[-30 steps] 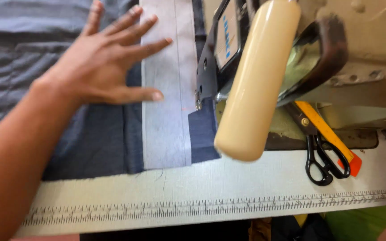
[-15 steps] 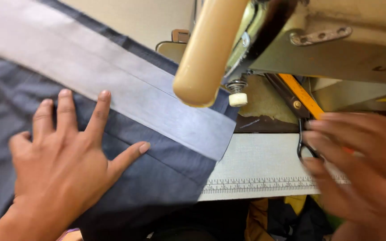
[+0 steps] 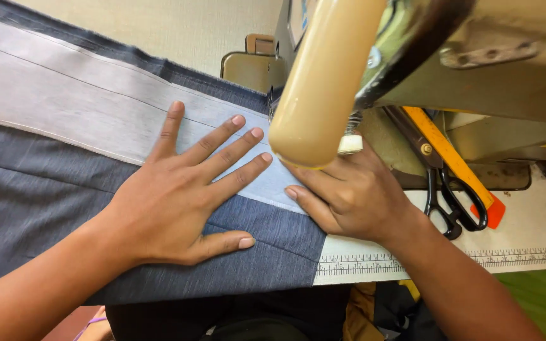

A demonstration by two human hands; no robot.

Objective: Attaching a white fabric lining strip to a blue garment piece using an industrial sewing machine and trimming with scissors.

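Nearest: printed ruler strip (image 3: pixel 424 262) along the bench (image 3: pixel 538 227) front edge, part-covered by the dark grey-blue fabric (image 3: pixel 45 208). Vs. half a sec. ago, the right hand (image 3: pixel 355 196) has been brought in from the scissors side & laid on the cloth's corner; before that it was off the fabric. It is now spread flat, fingers pointed left, nothing gripped, its fingertips touching the pale interfacing strip (image 3: pixel 64 107) just beside the left hand's. The left hand (image 3: pixel 184 202) is also flat & open, palm on the dark cloth, fingertips reaching onto the pale strip, thumb out along the dark part; it has been shifted up & right toward the machine.

So the cloth is now pinned by both hands, its end lying just under the cream-coloured round arm of the sewing machine (image 3: pixel 323 76); needle area hidden behind that arm. Judged: work piece is being squared up at the machine, w/ seam line along the strip.

Further back, right: black-handled scissors (image 3: pixel 453 208) & an orange-yellow ruler (image 3: pixel 456 161), untouched, on the machine bed. Behind: small tan box (image 3: pixel 248 66).
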